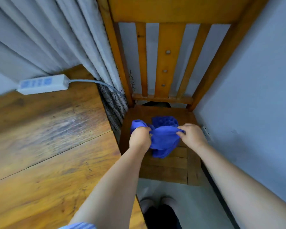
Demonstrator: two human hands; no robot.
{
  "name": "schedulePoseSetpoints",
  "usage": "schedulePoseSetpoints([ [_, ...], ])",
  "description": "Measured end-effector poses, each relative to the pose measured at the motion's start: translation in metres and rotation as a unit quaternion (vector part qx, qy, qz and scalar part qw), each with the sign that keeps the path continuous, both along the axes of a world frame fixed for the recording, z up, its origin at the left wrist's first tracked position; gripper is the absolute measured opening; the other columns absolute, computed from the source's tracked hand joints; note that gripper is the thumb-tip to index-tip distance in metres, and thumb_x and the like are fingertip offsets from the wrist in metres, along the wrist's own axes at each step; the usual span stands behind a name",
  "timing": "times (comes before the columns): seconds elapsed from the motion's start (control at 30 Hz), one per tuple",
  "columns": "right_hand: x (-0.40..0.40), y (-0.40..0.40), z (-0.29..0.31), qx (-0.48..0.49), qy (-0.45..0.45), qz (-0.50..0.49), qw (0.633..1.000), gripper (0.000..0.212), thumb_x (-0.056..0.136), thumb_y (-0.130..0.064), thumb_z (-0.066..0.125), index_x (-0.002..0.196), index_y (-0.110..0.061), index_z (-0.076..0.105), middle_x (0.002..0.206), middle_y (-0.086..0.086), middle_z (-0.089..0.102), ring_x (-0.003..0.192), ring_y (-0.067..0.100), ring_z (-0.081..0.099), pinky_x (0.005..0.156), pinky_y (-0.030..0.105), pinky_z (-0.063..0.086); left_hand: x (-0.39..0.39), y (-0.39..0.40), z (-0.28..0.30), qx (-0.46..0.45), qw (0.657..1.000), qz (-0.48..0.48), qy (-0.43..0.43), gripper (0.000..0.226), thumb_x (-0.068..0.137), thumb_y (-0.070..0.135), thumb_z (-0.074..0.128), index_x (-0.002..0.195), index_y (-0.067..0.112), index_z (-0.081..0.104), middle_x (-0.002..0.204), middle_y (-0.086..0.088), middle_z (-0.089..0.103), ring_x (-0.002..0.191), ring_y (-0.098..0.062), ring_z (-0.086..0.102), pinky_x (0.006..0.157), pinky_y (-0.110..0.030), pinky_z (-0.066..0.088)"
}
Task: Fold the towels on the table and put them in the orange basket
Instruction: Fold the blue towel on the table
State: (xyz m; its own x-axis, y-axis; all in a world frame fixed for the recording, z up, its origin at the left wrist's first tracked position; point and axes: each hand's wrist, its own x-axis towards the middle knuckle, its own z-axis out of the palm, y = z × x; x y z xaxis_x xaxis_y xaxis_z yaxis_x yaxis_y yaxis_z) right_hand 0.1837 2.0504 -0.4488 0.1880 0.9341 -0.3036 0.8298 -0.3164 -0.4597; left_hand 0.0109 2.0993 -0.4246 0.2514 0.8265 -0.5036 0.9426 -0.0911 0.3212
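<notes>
Blue towel [162, 139] at center frame, bunched over the chair [163, 169] seat, part lifted, part lying behind. Soft, light, limp cloth; will sag and crumple, so best taken at 2 corners or along 1 edge and pulled flat. Left hand [139, 138] clenched around the towel's left bunch. Right hand [191, 135] pinches the top edge with its fingertips. Orange basket not in view, so contents unknown. Table [48, 138] fills the left of frame, with a power strip [43, 84] at upper left, no towels on it.
</notes>
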Motion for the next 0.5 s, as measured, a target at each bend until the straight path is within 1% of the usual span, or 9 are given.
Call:
schedulePoseSetpoints([
  [0.07, -0.002, 0.012, 0.048, 0.029, 0.000, 0.013, 1.000, 0.030, 0.090, -0.019, 0.054, 0.118, -0.007, 0.062, 0.119, 0.013, 0.062, 0.110, 0.028, 0.055, 0.087, 0.029, 0.042, -0.008, 0.008, 0.047, 0.026, 0.999, 0.009, -0.028, 0.033, 0.095, 0.015, 0.042, 0.126, 0.013, 0.054, 0.122, -0.014, 0.060, 0.112, -0.033, 0.055, 0.087, -0.033, 0.044],
  [0.13, -0.005, 0.023, 0.093, 0.061, -0.001, 0.027, 0.998, 0.028, 0.090, -0.018, 0.054, 0.114, -0.006, 0.063, 0.112, 0.012, 0.064, 0.103, 0.027, 0.058, 0.082, 0.028, 0.042, -0.017, 0.013, 0.088, 0.056, 0.996, 0.030, -0.069, 0.034, 0.095, 0.017, 0.045, 0.128, 0.013, 0.054, 0.124, -0.013, 0.060, 0.115, -0.030, 0.054, 0.090, -0.029, 0.043],
  [0.2, -0.020, 0.033, 0.152, 0.110, 0.000, 0.062, 0.992, 0.026, 0.090, -0.017, 0.055, 0.111, -0.006, 0.065, 0.105, 0.012, 0.066, 0.097, 0.026, 0.059, 0.076, 0.026, 0.040, -0.038, 0.014, 0.144, 0.115, 0.986, 0.065, -0.106, 0.034, 0.094, 0.017, 0.048, 0.127, 0.013, 0.056, 0.124, -0.011, 0.062, 0.115, -0.027, 0.055, 0.088, -0.026, 0.042],
  [0.27, -0.036, 0.042, 0.201, 0.160, 0.016, 0.085, 0.983, 0.024, 0.089, -0.015, 0.056, 0.106, -0.004, 0.067, 0.098, 0.016, 0.067, 0.092, 0.028, 0.060, 0.076, 0.029, 0.042, -0.059, 0.013, 0.188, 0.167, 0.972, 0.095, -0.136, 0.032, 0.093, 0.017, 0.050, 0.124, 0.012, 0.058, 0.120, -0.012, 0.063, 0.112, -0.027, 0.057, 0.086, -0.026, 0.042],
  [0.33, -0.055, 0.048, 0.241, 0.207, 0.028, 0.107, 0.972, 0.022, 0.088, -0.013, 0.057, 0.102, -0.001, 0.068, 0.094, 0.019, 0.067, 0.090, 0.031, 0.060, 0.076, 0.032, 0.043, -0.080, 0.010, 0.223, 0.210, 0.957, 0.120, -0.162, 0.030, 0.092, 0.015, 0.052, 0.120, 0.011, 0.061, 0.112, -0.015, 0.066, 0.106, -0.029, 0.059, 0.083, -0.026, 0.041],
  [0.4, -0.082, 0.051, 0.277, 0.270, 0.036, 0.121, 0.954, 0.020, 0.087, -0.011, 0.058, 0.101, 0.000, 0.068, 0.093, 0.019, 0.067, 0.089, 0.032, 0.060, 0.071, 0.027, 0.038, -0.109, 0.003, 0.257, 0.256, 0.938, 0.148, -0.183, 0.028, 0.090, 0.013, 0.055, 0.115, 0.009, 0.064, 0.105, -0.017, 0.068, 0.102, -0.029, 0.059, 0.078, -0.022, 0.037],
  [0.47, -0.112, 0.050, 0.310, 0.331, 0.040, 0.137, 0.933, 0.018, 0.085, -0.008, 0.060, 0.097, 0.002, 0.069, 0.088, 0.022, 0.067, 0.084, 0.034, 0.060, 0.062, 0.020, 0.026, -0.138, -0.004, 0.286, 0.295, 0.917, 0.180, -0.202, 0.026, 0.088, 0.011, 0.057, 0.112, 0.007, 0.066, 0.100, -0.019, 0.069, 0.097, -0.030, 0.061, 0.077, -0.020, 0.036],
  [0.5, -0.131, 0.049, 0.326, 0.356, 0.041, 0.149, 0.922, 0.017, 0.084, -0.006, 0.061, 0.095, 0.003, 0.069, 0.085, 0.023, 0.066, 0.082, 0.035, 0.060, 0.059, 0.021, 0.023, -0.157, -0.010, 0.298, 0.315, 0.906, 0.192, -0.206, 0.024, 0.087, 0.010, 0.057, 0.108, 0.006, 0.068, 0.096, -0.020, 0.069, 0.093, -0.030, 0.062, 0.075, -0.020, 0.036],
])
